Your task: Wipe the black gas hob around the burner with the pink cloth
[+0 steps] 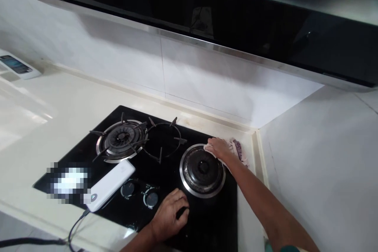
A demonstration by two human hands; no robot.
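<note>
My right hand (220, 149) presses a pale cloth with purple markings (238, 152) against the glass cooktop (217, 220), at the back right rim of the right burner (203, 170). Part of the cloth spills out past the hand onto the counter; the rest is hidden under the fingers. Loosely curled, my left hand (173, 214) hovers over or rests on the front of the cooktop, right of a control knob (151, 198). Nothing shows in it. No pan support sits on the right burner; a loose black pan support (161, 157) lies between the two burners.
The left burner (121, 138) carries its own pronged support. A white power bank (111, 185) with a black cable (78, 220) lies across the cooktop's front left. A range hood (189, 19) hangs low overhead. At far left, a white device with a screen (17, 65) stands on the counter.
</note>
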